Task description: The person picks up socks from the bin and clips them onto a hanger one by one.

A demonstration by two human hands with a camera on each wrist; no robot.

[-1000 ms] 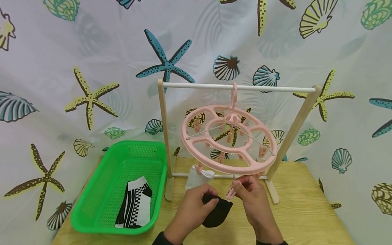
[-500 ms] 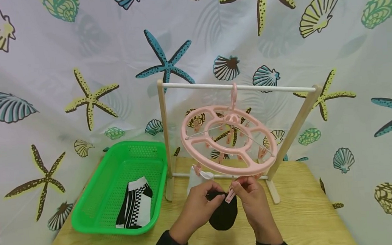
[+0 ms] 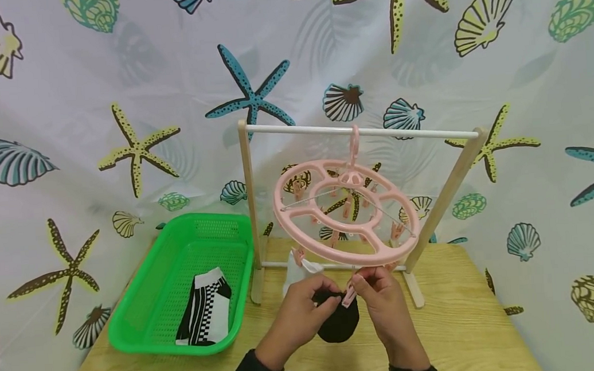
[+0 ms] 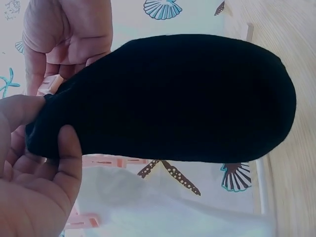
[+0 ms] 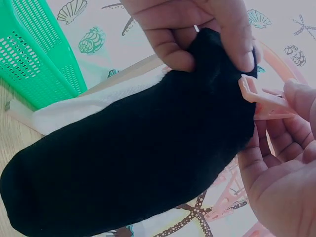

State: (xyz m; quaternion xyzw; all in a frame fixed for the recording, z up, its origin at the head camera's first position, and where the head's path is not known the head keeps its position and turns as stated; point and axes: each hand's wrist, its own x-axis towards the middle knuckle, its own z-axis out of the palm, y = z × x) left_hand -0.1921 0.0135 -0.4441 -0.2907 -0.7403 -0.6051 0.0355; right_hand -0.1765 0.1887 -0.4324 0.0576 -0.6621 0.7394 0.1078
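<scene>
A black sock (image 3: 339, 323) hangs toe-down between my two hands in the head view. My left hand (image 3: 308, 308) pinches its cuff between thumb and fingers. In my right hand (image 3: 385, 303) is a pink clothespin (image 5: 266, 101), pinched by thumb and fingers, its tip over the edge of the sock's cuff. Whether the clothespin bites the fabric I cannot tell. Just above my hands is the round pink clip hanger (image 3: 371, 257), with several clothespins dangling from it. A white sock (image 3: 294, 273) hangs from a clip on its left side, partly behind my left hand.
The clip hanger hooks over the white bar (image 3: 298, 129) of a wooden-legged rack. On the left stands a green basket (image 3: 178, 263) with black-and-white patterned socks (image 3: 210, 312) inside. A shell-and-starfish cloth (image 3: 175, 73) hangs behind the wooden table (image 3: 456, 324).
My left hand has brought the black sock rightward, its cuff now up against the clothespin. My right hand has barely moved. In the last half second little differs.
</scene>
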